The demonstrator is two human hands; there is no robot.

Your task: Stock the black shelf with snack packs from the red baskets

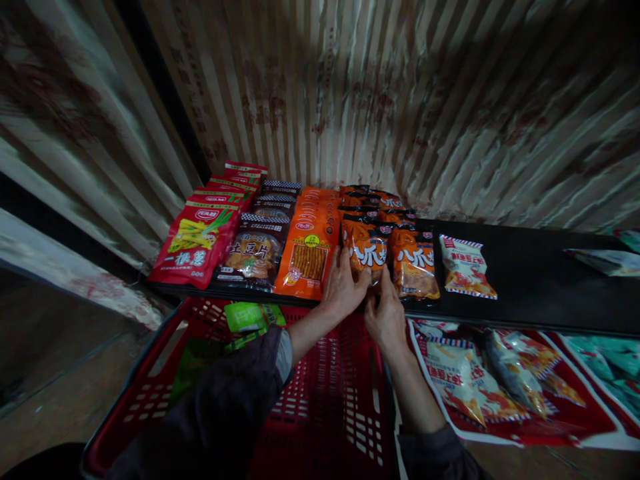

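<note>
Head view: at the front of a black shelf [525, 267], one orange-and-black packet [365, 241] in the nearest row, touched from both sides. Left hand [344, 290] curved against the packet's left edge, thumb reaching across its lower front. Right hand [387, 320] at the lower right corner, fingers bent, index finger against the wrapper. Cannot tell a pinch from a light press in either. Packet overlapping more of its kind behind, between a row of orange packets [306, 260] on the left and a second packet of the same design [414, 260] just to the right. Farther left, dark brown packets [250, 250], then red packets [197, 233]. Beyond the second packet, a white packet [465, 267] lying apart. Below the shelf, a red basket [325, 393] with green packets [253, 316] inside; beside it, a red box [580, 423] holding more white packets [455, 373]. Behind, pleated sheeting [310, 80].
</note>
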